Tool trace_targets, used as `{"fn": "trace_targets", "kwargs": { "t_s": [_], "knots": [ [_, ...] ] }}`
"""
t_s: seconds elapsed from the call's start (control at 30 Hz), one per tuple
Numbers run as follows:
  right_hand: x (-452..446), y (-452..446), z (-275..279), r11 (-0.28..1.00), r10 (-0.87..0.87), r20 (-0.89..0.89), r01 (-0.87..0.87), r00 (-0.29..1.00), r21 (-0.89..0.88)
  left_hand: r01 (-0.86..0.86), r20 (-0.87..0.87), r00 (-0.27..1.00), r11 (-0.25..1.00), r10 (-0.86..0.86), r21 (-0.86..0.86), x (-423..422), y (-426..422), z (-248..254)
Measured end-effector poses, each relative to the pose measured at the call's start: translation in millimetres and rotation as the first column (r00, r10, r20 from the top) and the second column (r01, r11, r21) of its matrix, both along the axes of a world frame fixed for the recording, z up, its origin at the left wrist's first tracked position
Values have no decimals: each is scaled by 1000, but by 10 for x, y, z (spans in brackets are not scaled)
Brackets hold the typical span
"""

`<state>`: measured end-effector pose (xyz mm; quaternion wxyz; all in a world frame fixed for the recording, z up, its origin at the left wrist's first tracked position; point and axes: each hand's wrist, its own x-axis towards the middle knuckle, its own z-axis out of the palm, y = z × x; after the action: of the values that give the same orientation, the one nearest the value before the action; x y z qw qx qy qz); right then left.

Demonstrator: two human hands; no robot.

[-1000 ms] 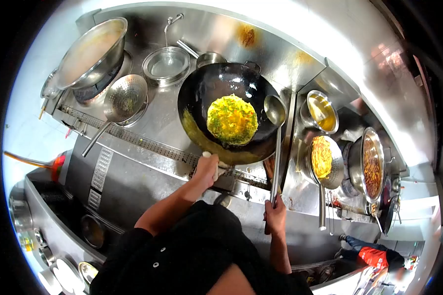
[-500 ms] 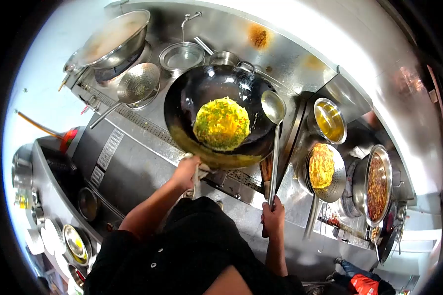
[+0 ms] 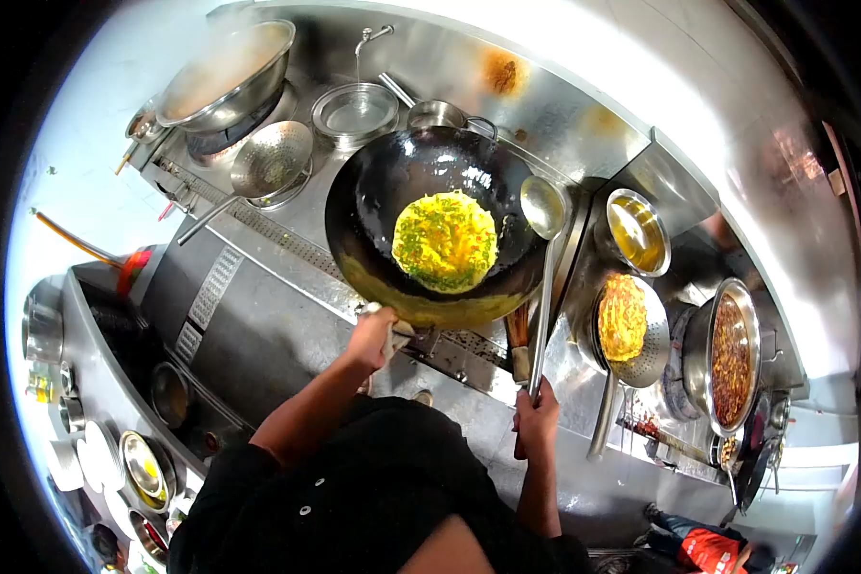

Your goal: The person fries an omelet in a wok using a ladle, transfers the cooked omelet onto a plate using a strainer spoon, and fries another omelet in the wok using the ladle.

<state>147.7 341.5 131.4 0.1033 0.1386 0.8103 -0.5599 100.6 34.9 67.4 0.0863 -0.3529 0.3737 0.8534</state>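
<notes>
A round yellow-green omelette (image 3: 445, 241) lies flat in a black wok (image 3: 368, 210) at the middle of the stove. My left hand (image 3: 370, 341) is closed on the wok's near edge, with a pale folded cloth (image 3: 398, 338) in its grip; the handle itself is hidden. In my right hand (image 3: 538, 421) is the long handle of a metal ladle (image 3: 543, 208). The ladle's bowl hangs over the wok's right side, apart from the omelette. A brush (image 3: 518, 335) with a wooden handle rests just left of the ladle's handle.
On the right, a cooked omelette (image 3: 623, 319) sits on a perforated strainer (image 3: 652, 356), near an oil bowl (image 3: 638, 232) and a pot of brown food (image 3: 734, 359). A steaming basin (image 3: 225, 110) and another strainer (image 3: 272, 161) stand left. A person in red (image 3: 713, 552) is at lower right.
The wok has shifted slightly right, along with my left hand. The omelette has moved right with it. My right hand and the ladle have also gone a little to the right.
</notes>
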Motion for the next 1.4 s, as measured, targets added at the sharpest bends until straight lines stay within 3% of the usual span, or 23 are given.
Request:
{"fn": "trace_targets", "kwargs": {
  "t_s": [0.1, 0.2, 0.27, 0.33, 0.47, 0.57, 0.6, 0.63, 0.67, 0.7, 0.77, 0.8, 0.9, 0.97, 1.03, 1.1, 1.13, 1.23, 1.27, 1.4],
  "knots": [
    [10, -95, 57, 1000, -11, 14, 11, 1000, 4, 87, 28, 996, 992, -85, -94, -1, -4, 157],
    [8, -184, 124, 997, -23, 50, 19, 998, 79, 57, -2, 998, 986, -58, -157, 238, 41, 434],
    [-6, -253, 177, 998, -12, 44, 9, 999, 55, 98, 49, 995, 981, -91, -166, 242, -42, 302],
    [-2, -296, 193, 1000, 5, 38, -5, 999, 19, 111, -14, 994, 992, -113, -66, 102, -146, 85],
    [0, -304, 154, 999, -4, 50, 2, 999, 39, 144, 58, 989, 981, -138, -130, 263, -128, 710],
    [6, -340, 142, 997, -10, 51, 6, 999, 80, 129, 69, 990, 981, -120, -144, 243, -203, 375],
    [23, -398, 216, 998, -13, 30, 11, 999, 60, 101, 34, 995, 993, -99, -54, 140, -242, -1],
    [17, -407, 217, 999, -10, 29, 8, 1000, 48, 196, -157, 957, 945, -242, -261, 143, -300, -136],
    [48, -421, 251, 998, -14, 44, 11, 999, 67, 187, -314, 878, 864, -361, -468, 146, -357, -267],
    [31, -436, 295, 996, -18, 47, 14, 999, 87, 171, -81, 981, 982, -177, -74, 54, -311, -190],
    [76, -407, 263, 997, -52, 21, 51, 998, 55, 112, 40, 993, 989, -109, -101, 203, -241, 144],
    [81, -370, 232, 996, -42, 23, 40, 999, 80, 30, -13, 999, 997, -31, -71, 265, -232, 129],
    [78, -450, 334, 994, -54, 23, 52, 998, 91, 199, -51, 978, 979, -202, -47, 132, -379, -268],
    [110, -465, 359, 996, -36, 22, 34, 999, 84, 189, -112, 976, 982, -187, 2, -49, -360, -271],
    [34, -487, 375, 996, -32, 21, 30, 999, 89, 207, -41, 977, 978, -208, -33, 17, -348, -96],
    [-3, -470, 316, 993, -20, -23, 23, 1000, 116, 105, -69, 990, 960, -126, -258, 160, -283, -588],
    [-24, -482, 312, 993, -27, -20, 29, 999, 110, 7, -62, 998, 992, -14, -126, 203, -204, 14],
    [-29, -564, 415, 992, -11, 36, 7, 999, 126, 72, -41, 997, 997, -71, 35, 64, -272, -480],
    [9, -570, 441, 991, -8, 49, 2, 999, 131, 188, -127, 974, 982, -186, 4, 17, -355, -566],
    [-30, -550, 389, 995, -11, -10, 11, 1000, 104, 120, -28, 992, 992, -121, -35, 174, -279, -176]
  ]
}}
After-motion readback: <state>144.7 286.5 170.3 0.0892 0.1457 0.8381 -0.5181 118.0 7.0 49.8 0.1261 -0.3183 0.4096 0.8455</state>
